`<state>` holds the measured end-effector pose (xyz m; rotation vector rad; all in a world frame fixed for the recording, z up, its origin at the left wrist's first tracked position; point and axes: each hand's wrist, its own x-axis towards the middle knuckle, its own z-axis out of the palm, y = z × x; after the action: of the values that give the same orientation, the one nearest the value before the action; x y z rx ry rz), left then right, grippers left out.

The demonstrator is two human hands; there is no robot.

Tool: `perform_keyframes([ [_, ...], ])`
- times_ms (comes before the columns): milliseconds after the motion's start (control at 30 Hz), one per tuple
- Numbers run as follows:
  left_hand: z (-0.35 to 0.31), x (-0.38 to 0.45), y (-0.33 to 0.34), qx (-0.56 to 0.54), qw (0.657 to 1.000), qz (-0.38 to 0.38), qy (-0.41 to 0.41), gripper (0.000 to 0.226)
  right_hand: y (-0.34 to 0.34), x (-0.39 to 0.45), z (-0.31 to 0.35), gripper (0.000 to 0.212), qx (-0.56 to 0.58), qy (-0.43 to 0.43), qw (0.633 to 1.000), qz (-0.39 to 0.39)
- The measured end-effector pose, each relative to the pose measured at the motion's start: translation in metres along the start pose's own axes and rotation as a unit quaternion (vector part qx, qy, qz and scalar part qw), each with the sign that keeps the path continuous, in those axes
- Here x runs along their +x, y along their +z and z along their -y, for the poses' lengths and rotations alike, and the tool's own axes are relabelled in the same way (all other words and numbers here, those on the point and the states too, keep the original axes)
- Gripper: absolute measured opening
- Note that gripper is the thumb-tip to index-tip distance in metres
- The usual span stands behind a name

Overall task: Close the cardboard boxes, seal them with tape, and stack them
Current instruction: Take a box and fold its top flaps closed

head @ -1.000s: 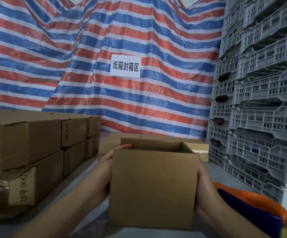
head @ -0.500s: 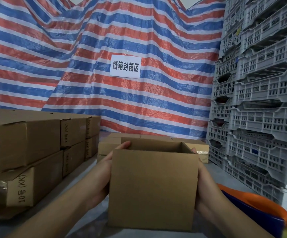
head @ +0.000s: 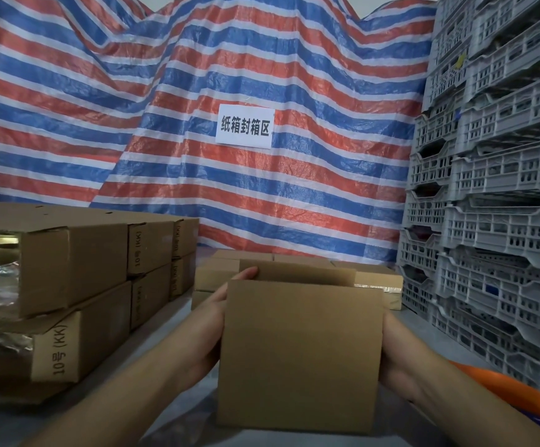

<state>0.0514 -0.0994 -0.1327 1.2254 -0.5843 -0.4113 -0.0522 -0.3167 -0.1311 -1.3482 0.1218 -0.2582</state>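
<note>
Barely any change: left hand [head: 209, 327] and right hand [head: 397, 359] still clasp the open box [head: 301, 353] sides, fingers mostly hidden; flaps unfolded, closing not started.

A red, white and blue striped tarp [head: 197, 124] hangs in folds across the whole back, filling the upper left and centre of the frame. A white paper sign [head: 245, 126] with black characters is fixed to it at centre. Grey slotted plastic crates [head: 494, 195] are stacked high along the right edge. The grey floor [head: 165, 321] shows at lower centre. Light is dim and even.
</note>
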Motion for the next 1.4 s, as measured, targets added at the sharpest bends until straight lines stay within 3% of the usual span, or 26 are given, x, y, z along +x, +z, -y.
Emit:
perform_keyframes([
  [233,-0.001,0.001,-0.005,0.033,0.999,0.007,0.019,0.023,-0.002,0.003,-0.003,0.018,0.018,-0.011,1.000,-0.018],
  [333,-0.003,0.000,-0.003,0.107,0.994,0.000,0.027,0.025,-0.003,0.003,-0.004,0.019,0.023,-0.017,0.999,-0.014],
  [433,-0.005,0.001,-0.006,0.138,0.990,-0.003,0.029,0.054,-0.007,0.005,-0.006,0.026,0.027,-0.014,0.999,-0.019],
  [500,-0.009,0.001,-0.012,0.098,0.993,0.060,0.023,0.083,-0.009,0.006,-0.007,0.029,0.024,-0.013,0.999,-0.026],
  [567,-0.013,-0.001,-0.016,0.112,0.988,0.106,0.031,0.092,-0.011,0.008,-0.008,0.032,0.032,-0.014,0.999,-0.028],
  [767,-0.012,-0.005,-0.015,0.132,0.987,0.064,0.060,0.063,-0.015,0.015,-0.013,0.034,0.035,-0.031,0.998,-0.030],
  [967,-0.011,-0.003,-0.012,0.160,0.986,0.028,0.033,0.057,-0.018,0.022,-0.016,0.035,0.060,-0.028,0.997,-0.045],
  [1100,-0.013,-0.003,-0.011,0.173,0.985,0.011,0.025,0.033,-0.017,0.021,-0.017,0.032,0.068,-0.019,0.996,-0.059],
  [1400,-0.014,-0.003,-0.006,0.186,0.982,-0.019,0.021,0.024,-0.017,0.016,-0.014,0.046,0.102,-0.041,0.994,-0.022],
])
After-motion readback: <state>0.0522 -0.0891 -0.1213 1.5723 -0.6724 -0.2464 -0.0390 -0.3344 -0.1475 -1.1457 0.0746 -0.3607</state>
